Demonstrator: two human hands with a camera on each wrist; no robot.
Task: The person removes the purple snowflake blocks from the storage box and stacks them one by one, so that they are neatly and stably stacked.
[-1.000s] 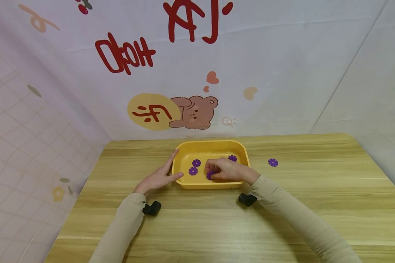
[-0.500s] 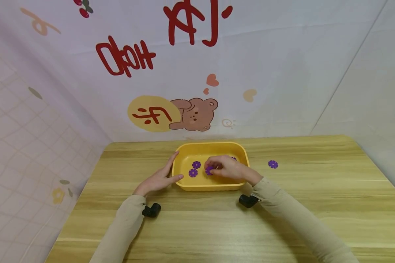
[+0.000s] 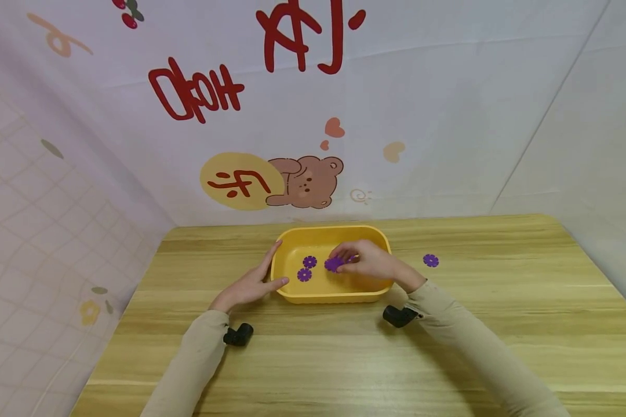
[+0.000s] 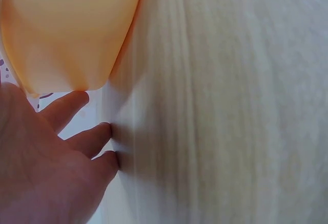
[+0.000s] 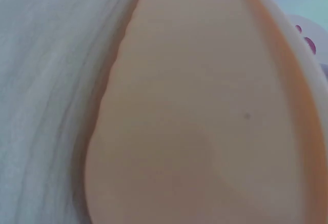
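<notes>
A yellow plastic basin sits on the wooden table near the wall. Over its inside, my right hand pinches a purple notched flower-shaped disc between thumb and fingers. More purple shows behind those fingers, mostly hidden. Two similar discs, one purple disc and a nearer disc, lie side by side on the basin floor at left. My left hand rests spread against the basin's left end, fingers fairly straight; the left wrist view shows fingertips right at its wall. The basin's outside fills the right wrist view.
Another purple disc lies on the table right of the basin. Behind the table's far edge rises a white printed cloth with a bear and red characters. A black fitting sits at the left wrist, with a second black fitting at the right.
My right hand has risen from the basin floor and shifted slightly right and back, with the pinched disc. My left hand stays at the basin's left end.
</notes>
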